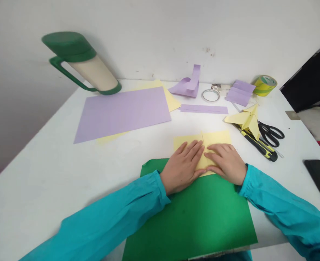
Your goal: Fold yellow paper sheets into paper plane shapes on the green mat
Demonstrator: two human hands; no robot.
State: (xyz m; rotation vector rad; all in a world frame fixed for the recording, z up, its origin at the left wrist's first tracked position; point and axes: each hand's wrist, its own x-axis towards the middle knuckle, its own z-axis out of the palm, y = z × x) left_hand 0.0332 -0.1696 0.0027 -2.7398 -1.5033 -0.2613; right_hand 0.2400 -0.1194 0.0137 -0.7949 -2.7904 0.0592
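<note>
Pale yellow rectangular paper (218,137) lies under my flattened left hand (183,166) and loosely bent, spread-fingered right hand (227,162), neither gripping, and overlaps a green rectangular sheet (198,217) on a white table (40,174) beside a marked white wall (154,36); the paper shows a thin central line.

The flat white counter (48,166) carries a green rectangular paper sheet (195,217), a cylindrical cream-and-green jug (93,72), a narrow purple paper strip (204,109) and a black-and-yellow cutter (258,145).

I saw matt yellow paper (217,137), 2 creased cloth sleeves (116,212), and a jug (94,72) that looked like smooth plastic.
</note>
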